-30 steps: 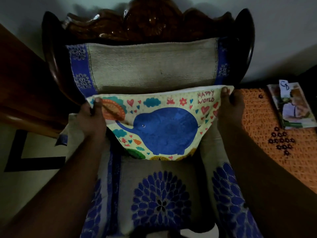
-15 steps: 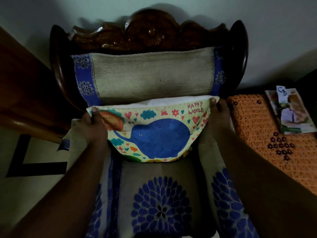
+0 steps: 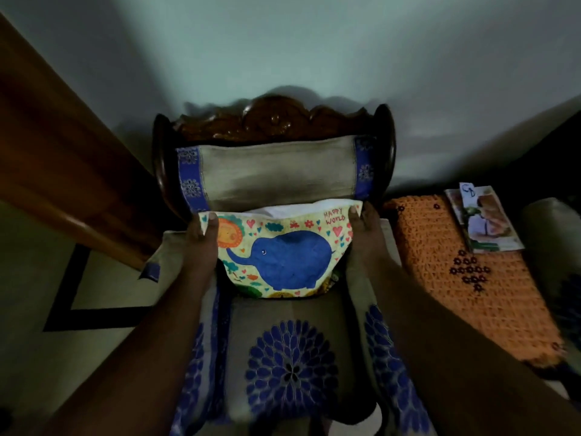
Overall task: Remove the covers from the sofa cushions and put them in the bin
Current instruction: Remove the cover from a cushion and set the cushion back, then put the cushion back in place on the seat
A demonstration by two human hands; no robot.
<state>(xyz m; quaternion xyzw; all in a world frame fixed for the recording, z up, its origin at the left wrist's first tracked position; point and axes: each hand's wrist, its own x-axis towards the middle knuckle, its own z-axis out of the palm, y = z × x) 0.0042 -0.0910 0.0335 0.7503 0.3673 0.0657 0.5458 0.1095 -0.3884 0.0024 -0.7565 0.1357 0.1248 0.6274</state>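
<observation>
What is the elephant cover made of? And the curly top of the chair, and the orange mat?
The elephant cover looks like soft printed cloth: matte, and it bends where the left hand and right hand pinch its corners. The chair's carved top seems polished dark wood, since it shines. The orange mat looks like crocheted yarn, with a knotted, holey weave.

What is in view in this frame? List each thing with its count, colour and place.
elephant cushion cover: one, cream with a blue elephant, at the chair back, its open top showing a white insert
chair: one, dark carved wood, against the wall
seat cover: one, beige with blue flowers, on the seat
mat: one, orange, right of the chair
booklet: one, on the mat
left hand: gripping the cover's left top corner
right hand: gripping its right top corner
</observation>
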